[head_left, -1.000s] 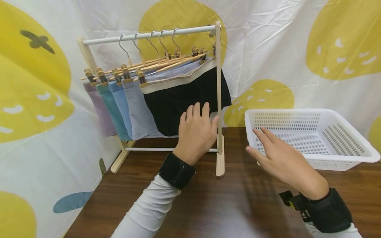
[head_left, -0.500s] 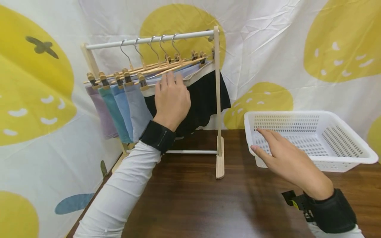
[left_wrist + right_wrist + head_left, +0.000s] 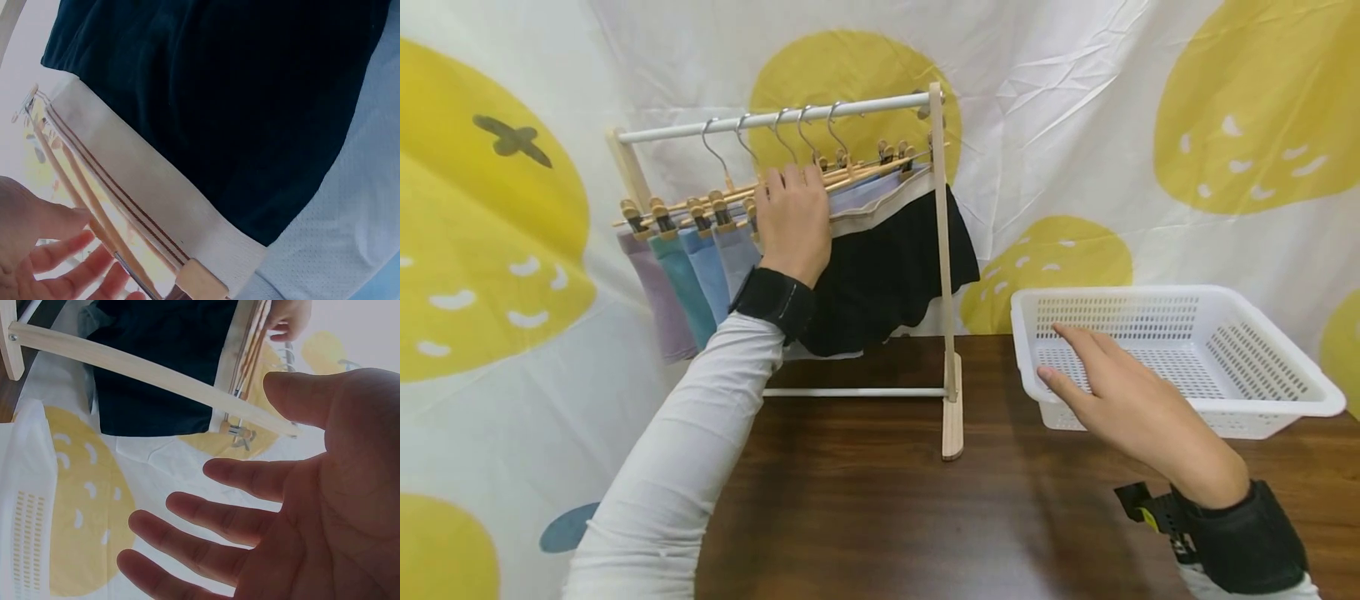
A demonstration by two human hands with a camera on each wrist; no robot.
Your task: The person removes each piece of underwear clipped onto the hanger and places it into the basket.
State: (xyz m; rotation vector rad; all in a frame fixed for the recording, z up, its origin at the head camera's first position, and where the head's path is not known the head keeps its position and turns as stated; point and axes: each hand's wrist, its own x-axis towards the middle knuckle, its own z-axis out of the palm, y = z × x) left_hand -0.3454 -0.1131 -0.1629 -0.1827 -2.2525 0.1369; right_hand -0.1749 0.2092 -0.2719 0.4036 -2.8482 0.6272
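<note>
My left hand (image 3: 795, 223) is at the front wooden clip hanger (image 3: 103, 234), its thumb and fingers pinching the bar near the middle. From this hanger's clips hangs a black garment (image 3: 887, 267) with a cream, brown-striped waistband (image 3: 134, 175). Behind it hang purple (image 3: 658, 300), teal (image 3: 688, 283), blue (image 3: 707, 267) and grey-blue garments, partly hidden by my left arm. All hang from a small rack (image 3: 883, 104) with a white rail. My right hand (image 3: 1138, 404) hovers before the basket (image 3: 1311, 408), fingers extended and holding nothing; its palm shows in the right wrist view.
The white perforated basket stands right of the rack on a dark wooden table (image 3: 865, 517). The rack's right post (image 3: 944, 250) and foot (image 3: 952, 429) stand between the garments and the basket. A fruit-patterned cloth (image 3: 1045, 150) hangs behind and at the left.
My left hand has moved up and left, from in front of the black garment to the front hanger's bar. The right hand has hardly moved. The head view has tilted slightly upward.
</note>
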